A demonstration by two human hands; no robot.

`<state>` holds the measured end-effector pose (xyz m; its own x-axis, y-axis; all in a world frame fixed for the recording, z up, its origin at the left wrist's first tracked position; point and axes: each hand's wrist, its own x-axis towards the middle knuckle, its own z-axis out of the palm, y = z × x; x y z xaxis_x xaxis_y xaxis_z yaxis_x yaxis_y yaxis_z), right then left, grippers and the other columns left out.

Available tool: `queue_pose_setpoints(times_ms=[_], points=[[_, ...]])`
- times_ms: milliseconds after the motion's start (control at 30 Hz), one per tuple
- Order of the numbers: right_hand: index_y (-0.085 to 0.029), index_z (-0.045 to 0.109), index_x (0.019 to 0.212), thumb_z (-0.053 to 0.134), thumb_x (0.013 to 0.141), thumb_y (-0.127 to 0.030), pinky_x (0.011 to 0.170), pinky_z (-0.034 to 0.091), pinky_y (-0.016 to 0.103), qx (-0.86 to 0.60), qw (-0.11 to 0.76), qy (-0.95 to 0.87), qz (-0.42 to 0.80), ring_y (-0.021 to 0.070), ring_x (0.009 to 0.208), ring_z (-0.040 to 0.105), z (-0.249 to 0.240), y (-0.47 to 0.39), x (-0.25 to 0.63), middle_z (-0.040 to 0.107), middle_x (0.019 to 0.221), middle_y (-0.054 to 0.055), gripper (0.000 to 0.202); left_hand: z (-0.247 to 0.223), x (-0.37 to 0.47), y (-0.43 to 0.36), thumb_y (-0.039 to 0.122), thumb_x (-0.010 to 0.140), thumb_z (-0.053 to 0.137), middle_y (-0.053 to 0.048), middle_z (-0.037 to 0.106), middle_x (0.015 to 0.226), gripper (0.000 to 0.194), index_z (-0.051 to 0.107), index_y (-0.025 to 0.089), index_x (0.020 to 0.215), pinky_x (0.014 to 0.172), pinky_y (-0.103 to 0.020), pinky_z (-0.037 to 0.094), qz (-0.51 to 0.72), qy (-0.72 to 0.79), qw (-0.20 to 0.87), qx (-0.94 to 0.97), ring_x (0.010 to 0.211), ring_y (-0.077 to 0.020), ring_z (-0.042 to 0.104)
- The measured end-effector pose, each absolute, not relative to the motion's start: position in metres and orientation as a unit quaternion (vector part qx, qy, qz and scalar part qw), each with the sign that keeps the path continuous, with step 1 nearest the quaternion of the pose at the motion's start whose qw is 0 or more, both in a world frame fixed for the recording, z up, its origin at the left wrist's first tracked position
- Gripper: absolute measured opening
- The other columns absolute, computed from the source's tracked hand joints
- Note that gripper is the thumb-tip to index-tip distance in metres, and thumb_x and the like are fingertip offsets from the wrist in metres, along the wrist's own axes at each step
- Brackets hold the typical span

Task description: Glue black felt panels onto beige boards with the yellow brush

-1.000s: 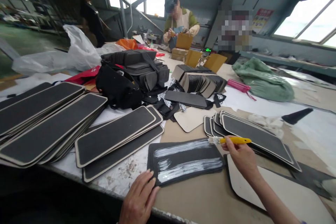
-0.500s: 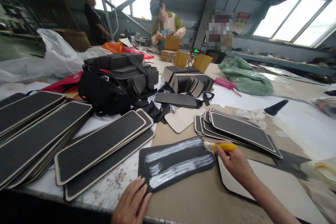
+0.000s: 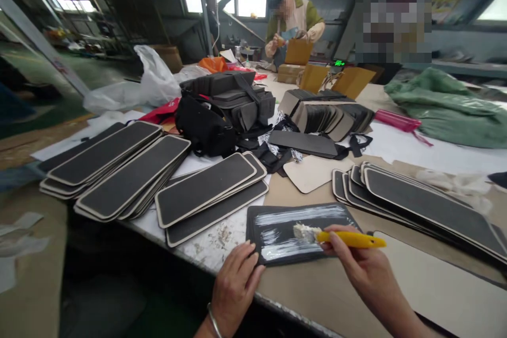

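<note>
My right hand (image 3: 362,269) grips a yellow-handled brush (image 3: 348,238); its white bristles rest on the middle of a black panel (image 3: 285,222) streaked with white glue. That panel lies on brown paper near the table's front edge. My left hand (image 3: 235,285) presses flat on the panel's near left corner, with a bracelet on the wrist.
Stacks of long black panels (image 3: 127,174) with pale edges lie left; another fanned stack (image 3: 415,203) lies right. Black bags (image 3: 222,111), a green sack (image 3: 447,108) and cardboard boxes (image 3: 317,76) sit farther back. A person (image 3: 293,16) works at the far end.
The brush moved from the panel's far right corner to its middle, nearer me. The view swung left and down, showing the floor beside the table.
</note>
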<state>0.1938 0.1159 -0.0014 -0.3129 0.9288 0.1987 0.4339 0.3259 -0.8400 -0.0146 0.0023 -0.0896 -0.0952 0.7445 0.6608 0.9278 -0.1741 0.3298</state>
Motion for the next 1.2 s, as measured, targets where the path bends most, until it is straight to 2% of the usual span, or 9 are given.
queue_pose_setpoints(times_ms=[133,267,400,533,667,933,1067,1200], points=[[-0.018,0.06,0.086,0.048,0.082,-0.051,0.059,0.056,0.029,-0.424,0.363,-0.686,0.467,0.019,0.06,0.064,-0.009,0.099,0.145,0.066,0.075,0.007,0.036,-0.087,-0.015,0.002,0.018,0.083,0.051,-0.009,0.066,0.097,0.014,0.06,0.017,0.093,0.082,-0.038,0.056,-0.381,-0.643,0.101,-0.657,0.096,-0.0201,0.062],[-0.018,0.061,0.083,0.047,0.082,-0.05,0.061,0.055,0.031,-0.444,0.343,-0.716,0.416,0.0199,0.063,0.064,-0.022,0.106,0.145,0.067,0.079,0.008,0.035,-0.087,-0.014,0.002,0.018,0.083,0.051,-0.009,0.066,0.097,0.014,0.06,0.017,0.093,0.082,-0.037,0.056,-0.389,-0.638,0.101,-0.657,0.096,-0.0201,0.062],[-0.019,0.061,0.086,0.051,0.08,-0.049,0.061,0.055,0.031,-0.494,0.367,-0.715,0.331,0.0204,0.062,0.064,-0.022,0.111,0.169,0.066,0.076,0.007,0.033,-0.086,-0.014,0.001,0.017,0.083,0.051,-0.009,0.066,0.096,0.013,0.06,0.016,0.093,0.083,-0.038,0.055,-0.388,-0.641,0.099,-0.655,0.096,-0.0203,0.061],[-0.019,0.062,0.083,0.051,0.083,-0.042,0.061,0.055,0.028,-0.441,0.371,-0.727,0.374,0.0186,0.065,0.064,-0.016,0.088,0.158,0.065,0.081,0.008,0.026,-0.085,-0.014,0.002,0.018,0.084,0.05,-0.009,0.066,0.095,0.013,0.06,0.016,0.092,0.082,-0.037,0.055,-0.387,-0.639,0.092,-0.658,0.096,-0.0198,0.061],[-0.018,0.062,0.083,0.047,0.084,-0.045,0.057,0.055,0.028,-0.439,0.363,-0.71,0.414,0.0185,0.063,0.064,-0.018,0.079,0.149,0.066,0.078,0.008,0.031,-0.085,-0.015,0.001,0.017,0.083,0.052,-0.009,0.066,0.096,0.013,0.06,0.016,0.093,0.081,-0.037,0.056,-0.385,-0.63,0.104,-0.666,0.096,-0.0199,0.061],[-0.02,0.062,0.082,0.051,0.073,-0.059,0.06,0.054,0.034,-0.636,0.337,-0.657,0.224,0.0242,0.061,0.066,-0.02,0.142,0.266,0.067,0.062,0.005,0.042,-0.089,-0.018,0.003,0.016,0.081,0.056,-0.009,0.066,0.098,0.016,0.061,0.015,0.096,0.082,-0.036,0.054,-0.387,-0.61,0.125,-0.68,0.097,-0.0206,0.061],[-0.02,0.063,0.082,0.046,0.073,-0.062,0.058,0.052,0.035,-0.658,0.316,-0.671,0.131,0.0261,0.063,0.066,-0.015,0.157,0.293,0.066,0.057,0.004,0.046,-0.09,-0.017,0.003,0.016,0.081,0.056,-0.009,0.066,0.097,0.015,0.061,0.015,0.095,0.081,-0.034,0.055,-0.384,-0.607,0.14,-0.681,0.095,-0.0201,0.062],[-0.019,0.062,0.082,0.043,0.072,-0.066,0.055,0.05,0.035,-0.657,0.325,-0.67,0.112,0.0261,0.06,0.066,-0.009,0.163,0.291,0.066,0.057,0.005,0.051,-0.09,-0.018,0.004,0.017,0.081,0.055,-0.01,0.066,0.097,0.016,0.061,0.014,0.096,0.081,-0.033,0.054,-0.381,-0.595,0.151,-0.692,0.095,-0.0202,0.062]])
